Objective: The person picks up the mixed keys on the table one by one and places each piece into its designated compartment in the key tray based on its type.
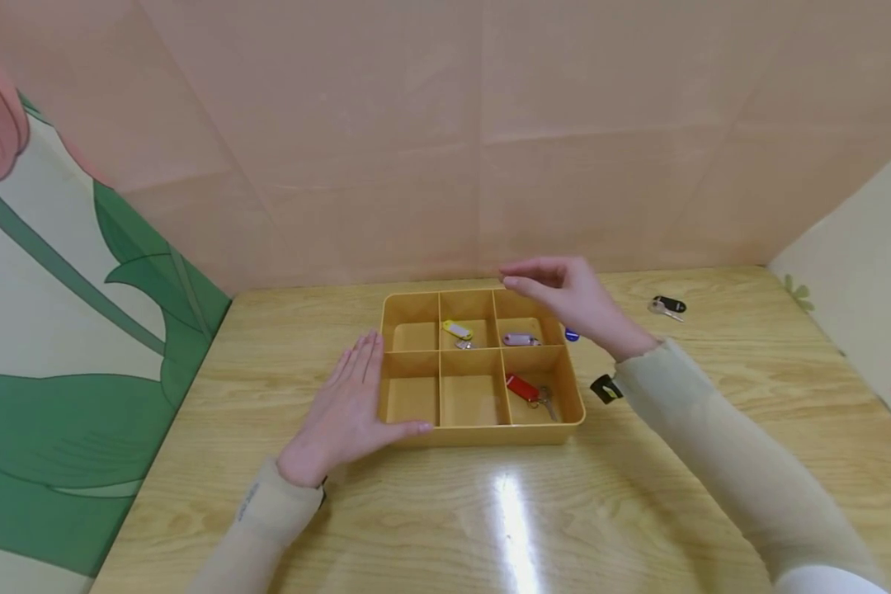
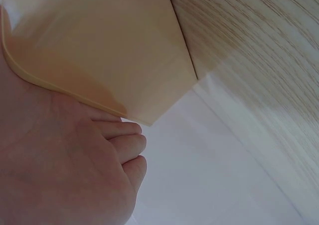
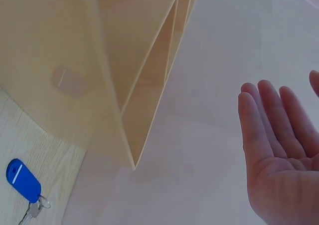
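Observation:
A yellow-tan divided box (image 1: pixel 483 436) has its compartments in two rows. My left hand (image 1: pixel 345 417) rests along its left side, fingers straight, thumb over the front rim. My right hand (image 1: pixel 564 290) hovers above the back right compartment, fingers loosely bent and nothing in them. In that compartment lies a key with a lilac tag (image 1: pixel 520 339). A yellow-tagged key (image 1: pixel 458 330) lies in the back middle one, and a red-tagged key (image 1: pixel 522 388) in the front right one. In the right wrist view, a blue-tagged key (image 3: pixel 24 180) lies on the table beside the box.
A black-tagged key (image 1: pixel 670 304) lies at the back right of the wooden table (image 1: pixel 431 511). A pink wall covering (image 1: pixel 386 165) rises behind the table. Panels with painted flowers and leaves stand at left and right.

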`<state>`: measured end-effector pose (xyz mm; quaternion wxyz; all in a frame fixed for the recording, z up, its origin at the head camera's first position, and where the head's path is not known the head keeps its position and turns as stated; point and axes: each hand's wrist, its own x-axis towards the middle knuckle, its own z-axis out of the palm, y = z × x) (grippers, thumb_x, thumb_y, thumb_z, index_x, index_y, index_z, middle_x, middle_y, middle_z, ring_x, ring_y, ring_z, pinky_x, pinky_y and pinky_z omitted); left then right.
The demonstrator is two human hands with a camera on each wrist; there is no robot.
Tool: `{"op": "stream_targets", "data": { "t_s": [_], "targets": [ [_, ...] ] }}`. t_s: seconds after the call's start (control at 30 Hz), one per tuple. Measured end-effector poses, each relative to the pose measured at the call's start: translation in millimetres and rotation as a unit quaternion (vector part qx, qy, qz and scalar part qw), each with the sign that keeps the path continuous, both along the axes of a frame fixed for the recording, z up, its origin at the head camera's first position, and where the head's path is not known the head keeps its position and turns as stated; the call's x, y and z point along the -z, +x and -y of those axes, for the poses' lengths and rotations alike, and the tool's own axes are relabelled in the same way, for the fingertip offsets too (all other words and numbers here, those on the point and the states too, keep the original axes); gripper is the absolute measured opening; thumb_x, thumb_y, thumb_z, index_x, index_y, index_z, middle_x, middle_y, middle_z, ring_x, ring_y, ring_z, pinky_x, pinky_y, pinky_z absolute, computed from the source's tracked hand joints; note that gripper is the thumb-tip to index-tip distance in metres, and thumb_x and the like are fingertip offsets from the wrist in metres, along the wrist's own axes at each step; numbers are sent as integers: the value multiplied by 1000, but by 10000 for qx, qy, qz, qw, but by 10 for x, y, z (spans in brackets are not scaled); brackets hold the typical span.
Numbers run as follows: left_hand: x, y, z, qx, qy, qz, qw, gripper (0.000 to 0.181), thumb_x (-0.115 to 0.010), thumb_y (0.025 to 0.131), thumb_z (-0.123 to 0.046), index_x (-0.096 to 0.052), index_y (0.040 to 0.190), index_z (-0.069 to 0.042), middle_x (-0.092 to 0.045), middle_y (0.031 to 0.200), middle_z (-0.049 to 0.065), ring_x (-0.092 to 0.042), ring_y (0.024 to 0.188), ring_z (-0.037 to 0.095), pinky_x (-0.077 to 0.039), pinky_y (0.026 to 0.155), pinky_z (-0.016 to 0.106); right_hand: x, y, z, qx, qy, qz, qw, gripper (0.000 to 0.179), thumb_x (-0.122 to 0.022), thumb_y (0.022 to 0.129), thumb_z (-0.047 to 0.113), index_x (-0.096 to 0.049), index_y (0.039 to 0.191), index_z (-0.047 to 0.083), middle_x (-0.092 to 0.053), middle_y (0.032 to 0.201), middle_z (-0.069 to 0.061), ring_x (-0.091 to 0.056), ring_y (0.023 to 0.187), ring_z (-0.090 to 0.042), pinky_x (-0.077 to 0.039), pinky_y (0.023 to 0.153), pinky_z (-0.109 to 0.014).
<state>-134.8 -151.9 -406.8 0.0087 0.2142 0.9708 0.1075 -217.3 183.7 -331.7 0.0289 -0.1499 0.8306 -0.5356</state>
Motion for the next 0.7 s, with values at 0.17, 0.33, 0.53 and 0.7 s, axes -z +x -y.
{"op": "stream_targets", "data": {
  "t_s": [0.17, 0.33, 0.53, 0.7],
  "targets": [
    [3, -2, 2, 5, -14, 17, 10000, 135, -38, 76, -97, -1, 161, 1, 5, 168, 15, 1, 154, 27, -2, 124, 38, 2, 18, -56, 5, 99, 26, 9999, 43, -70, 96, 46, -73, 127, 15, -70, 125, -2, -65, 112, -16, -52, 99, -39],
    [7, -6, 5, 15, -45, 13, 10000, 135, -37, 75, -97, 1, 161, 0, 5, 168, 15, 2, 154, 27, -1, 124, 38, 5, 27, -112, 68, 219, 54, 9997, 46, -69, 96, 48, -72, 128, 16, -70, 125, -2, -65, 113, -16, -50, 102, -42],
    [6, -3, 4, 12, -11, 42, 10000, 135, -38, 76, -97, 2, 161, 0, 6, 168, 15, 2, 154, 27, -1, 124, 39, -4, 46, -156, 66, 215, 160, 9996, 47, -71, 96, 46, -71, 130, 14, -70, 126, -2, -66, 113, -16, -51, 102, -38],
    [15, -3, 4, 16, -24, -1, 10000, 135, -38, 76, -97, 0, 161, 1, 6, 168, 15, 2, 154, 27, -1, 124, 39, -19, 79, -189, 82, 214, 282, 9993, 49, -73, 95, 44, -70, 131, 11, -70, 127, -3, -66, 113, -16, -52, 98, -30]
  ]
}}
